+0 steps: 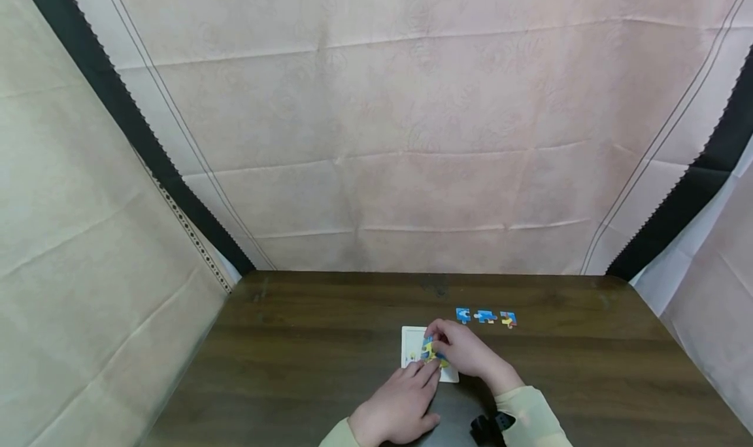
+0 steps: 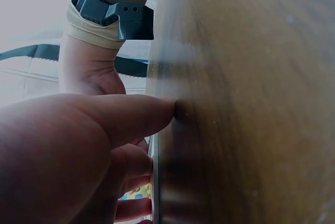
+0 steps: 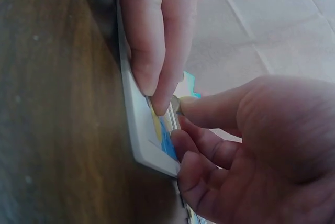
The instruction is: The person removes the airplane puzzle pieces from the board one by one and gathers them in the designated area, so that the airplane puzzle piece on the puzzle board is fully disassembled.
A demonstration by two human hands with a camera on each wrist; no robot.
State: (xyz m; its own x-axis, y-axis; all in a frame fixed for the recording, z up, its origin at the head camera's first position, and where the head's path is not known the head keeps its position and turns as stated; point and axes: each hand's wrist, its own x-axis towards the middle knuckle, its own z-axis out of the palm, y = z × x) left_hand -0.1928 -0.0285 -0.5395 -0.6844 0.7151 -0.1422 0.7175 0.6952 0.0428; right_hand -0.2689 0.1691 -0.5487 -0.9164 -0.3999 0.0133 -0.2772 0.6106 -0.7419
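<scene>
A white puzzle board (image 1: 413, 337) with a blue-and-yellow picture inside its frame lies on the brown table. My left hand (image 1: 402, 401) rests with extended fingers on the near part of the board, and in the left wrist view its thumb (image 2: 152, 113) touches the tabletop. From the right, my right hand (image 1: 467, 354) reaches over the board and pinches a small jigsaw piece between thumb and fingers, close above the picture. In the right wrist view the fingertips of both hands nearly meet over the board (image 3: 137, 132); they hide much of the piece.
Three loose jigsaw pieces lie in a row beyond the right hand: a blue one (image 1: 463, 315), another mostly blue one (image 1: 485, 316) and a multicoloured one (image 1: 508, 319). Pale cloth walls (image 1: 412, 140) enclose the table's back and sides.
</scene>
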